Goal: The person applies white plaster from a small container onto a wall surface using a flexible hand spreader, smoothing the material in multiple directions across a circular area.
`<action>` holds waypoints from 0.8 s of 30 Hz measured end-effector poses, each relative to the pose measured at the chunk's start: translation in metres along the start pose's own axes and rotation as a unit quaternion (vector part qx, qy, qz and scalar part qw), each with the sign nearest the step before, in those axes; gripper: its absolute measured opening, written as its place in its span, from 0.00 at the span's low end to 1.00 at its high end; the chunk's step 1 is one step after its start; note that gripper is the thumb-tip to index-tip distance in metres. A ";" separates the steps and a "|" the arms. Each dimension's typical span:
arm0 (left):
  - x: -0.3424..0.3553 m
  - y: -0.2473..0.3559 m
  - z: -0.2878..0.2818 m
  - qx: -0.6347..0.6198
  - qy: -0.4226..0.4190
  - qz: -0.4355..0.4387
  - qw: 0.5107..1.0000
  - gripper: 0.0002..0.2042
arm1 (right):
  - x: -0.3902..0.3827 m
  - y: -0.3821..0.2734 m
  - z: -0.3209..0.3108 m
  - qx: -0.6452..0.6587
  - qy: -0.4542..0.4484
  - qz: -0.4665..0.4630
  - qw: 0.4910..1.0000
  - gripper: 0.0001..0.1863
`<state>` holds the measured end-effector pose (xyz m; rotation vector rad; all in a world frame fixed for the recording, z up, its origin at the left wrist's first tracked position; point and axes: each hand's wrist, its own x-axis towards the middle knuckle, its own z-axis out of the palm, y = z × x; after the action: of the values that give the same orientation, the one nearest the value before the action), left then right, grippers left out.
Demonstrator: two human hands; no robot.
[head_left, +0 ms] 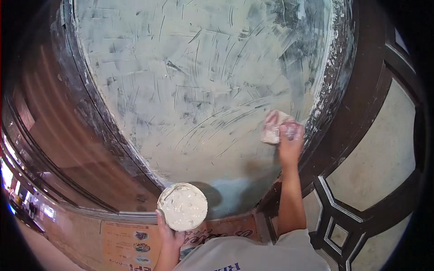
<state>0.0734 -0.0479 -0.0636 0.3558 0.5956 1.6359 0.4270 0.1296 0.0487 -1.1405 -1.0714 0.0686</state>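
In the head view, my left hand (171, 237) holds a round tub (183, 203) of lumpy white paste at the lower middle, gripping its side and underside. My right hand (290, 144) grips a crumpled, pink-stained white cloth (273, 128) against the lower right of a tall pale panel (208, 77). The panel carries streaky, patchy white coating with grey scrape marks, and its dark side edges are smeared with white. My right forearm reaches up from the lower edge.
Dark glossy brown woodwork (68, 131) borders the panel on the left. At right stands dark framing with pale insets (375, 149). Flattened printed cardboard (122, 244) lies along the panel's foot. A bright, cluttered area, too small to make out, shows at far left.
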 end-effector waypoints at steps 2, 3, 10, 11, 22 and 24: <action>-0.002 0.001 0.004 -0.002 -0.005 0.002 1.000 0.32 | 0.008 0.015 -0.007 0.020 0.044 0.004 0.999 0.15; -0.002 0.001 0.002 -0.002 -0.014 -0.001 1.000 0.32 | 0.008 0.015 -0.007 0.040 0.085 0.010 0.996 0.15; -0.001 -0.002 -0.001 0.006 -0.021 -0.004 1.000 0.33 | -0.058 -0.044 0.045 -0.025 -0.267 -0.101 0.958 0.15; -0.002 -0.002 0.004 -0.003 -0.028 -0.011 1.000 0.32 | -0.062 -0.051 0.053 -0.026 -0.267 -0.102 0.958 0.15; -0.014 0.013 -0.019 -0.026 0.007 0.007 1.000 0.32 | -0.010 -0.064 0.044 -0.014 -0.079 0.001 0.997 0.14; -0.014 0.014 -0.019 -0.018 0.021 0.023 0.999 0.33 | -0.018 -0.070 0.038 0.084 -0.061 0.015 0.994 0.13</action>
<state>0.0532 -0.0659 -0.0696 0.3118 0.5915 1.7000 0.3589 0.1140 0.0903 -1.0114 -1.1349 0.2509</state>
